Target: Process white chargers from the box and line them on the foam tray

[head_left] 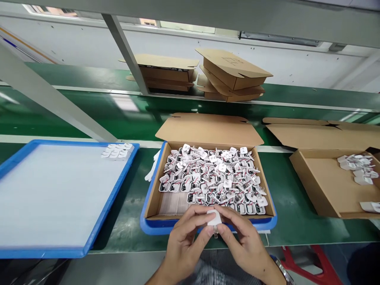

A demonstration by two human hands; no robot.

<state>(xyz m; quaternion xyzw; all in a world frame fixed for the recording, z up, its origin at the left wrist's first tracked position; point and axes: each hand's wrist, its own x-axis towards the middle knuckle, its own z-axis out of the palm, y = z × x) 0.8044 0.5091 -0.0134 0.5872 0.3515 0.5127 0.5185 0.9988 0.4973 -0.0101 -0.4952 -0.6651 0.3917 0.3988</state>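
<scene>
Just off the near edge of the blue plastic tray [148, 226], both hands pinch one small white plastic plug shell [214, 217]: left hand [184, 241] and right hand [242, 239] equally close, fingertips clamped, metal prongs seemingly pointing down.

no readable text anywhere tbh
faint mark on the top cardboard box lid [233, 61] at the back, too blurry to read; no labels or nums elsewhere
</scene>
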